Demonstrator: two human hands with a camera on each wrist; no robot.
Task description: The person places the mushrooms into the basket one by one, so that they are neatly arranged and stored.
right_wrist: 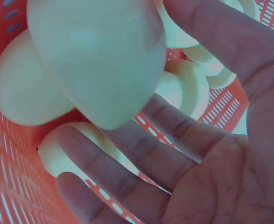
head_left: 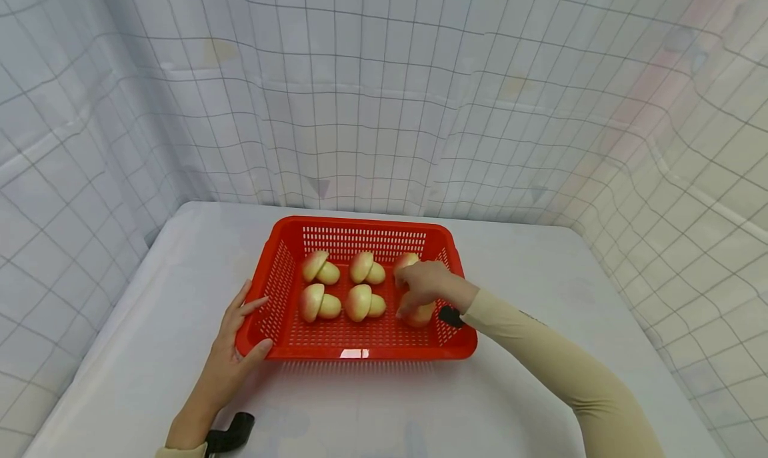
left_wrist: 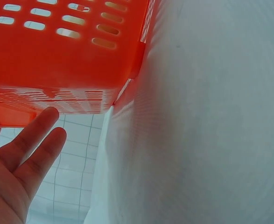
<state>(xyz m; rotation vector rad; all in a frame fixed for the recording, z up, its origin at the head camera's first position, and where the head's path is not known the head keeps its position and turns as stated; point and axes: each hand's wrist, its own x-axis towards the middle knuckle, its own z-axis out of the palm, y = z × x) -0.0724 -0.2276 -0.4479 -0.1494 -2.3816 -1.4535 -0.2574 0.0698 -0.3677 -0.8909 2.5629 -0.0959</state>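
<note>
A red plastic basket (head_left: 354,355) holds several toy mushrooms in two rows, with pale yellow stems and red-tinged caps, such as a front-left mushroom (head_left: 312,303) and a back-middle mushroom (head_left: 362,268). My left hand (head_left: 231,345) rests at the basket's front-left corner, thumb and a finger over the rim, other fingers spread along the outside. Inside the basket's right end, my right hand (head_left: 426,285) holds a toy mushroom (right_wrist: 99,60) between thumb and fingers, its lower fingers extended. Part of the back-right mushroom (head_left: 406,261) shows behind that hand.
The basket stands on a table with a white cloth (head_left: 522,271). White grid-patterned curtains (head_left: 360,111) hang behind and on both sides. Black wrist straps (head_left: 231,433) sit on both wrists.
</note>
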